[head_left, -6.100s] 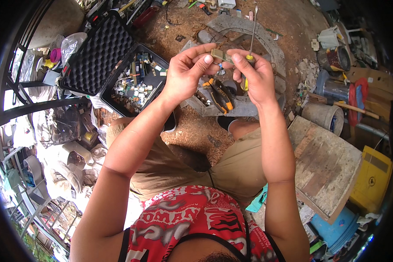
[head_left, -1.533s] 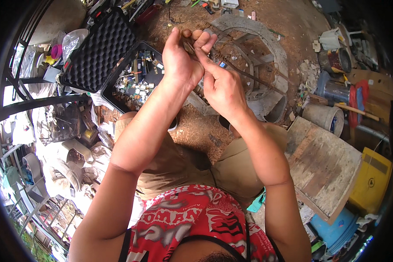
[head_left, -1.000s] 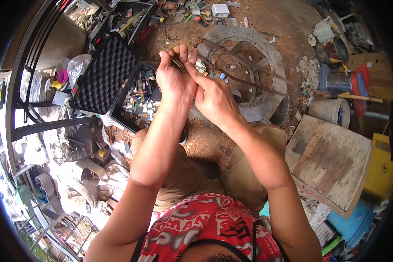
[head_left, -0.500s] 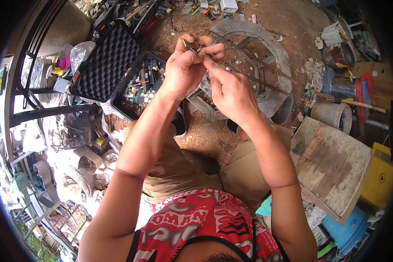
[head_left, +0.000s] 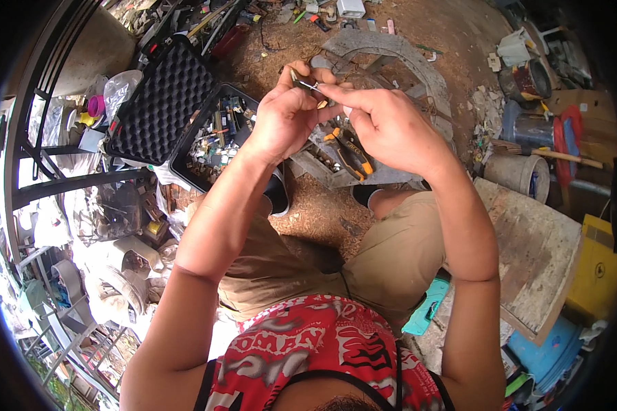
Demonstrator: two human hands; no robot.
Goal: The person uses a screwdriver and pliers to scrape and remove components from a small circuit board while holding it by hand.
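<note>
At the lower middle of the frame, a red patterned shirt (head_left: 315, 346) is worn above tan shorts (head_left: 281, 274). Above the lap, at upper centre, 2 hands are held close together. By the left hand (head_left: 286, 115), a small flat piece (head_left: 294, 75) is pinched among curled fingers. A thin metal shaft (head_left: 306, 85) is gripped by the right hand (head_left: 399, 129), index finger laid along it, its tip brought to the piece; any handle is hidden beneath the palm.

Below the hands, orange-and-black pliers (head_left: 349, 153) are seen lying on a grey ring-shaped frame (head_left: 428, 74) at upper centre-right. At upper left, an open black case (head_left: 187, 175) is filled with small electronic parts (head_left: 221, 140), its lid (head_left: 161, 99) lined with bumpy foam. At the right, a worn wooden board (head_left: 528, 250) is placed beside a yellow box (head_left: 594, 274). Near the top edge, a white box (head_left: 350, 8) is seen on the brown ground.
</note>
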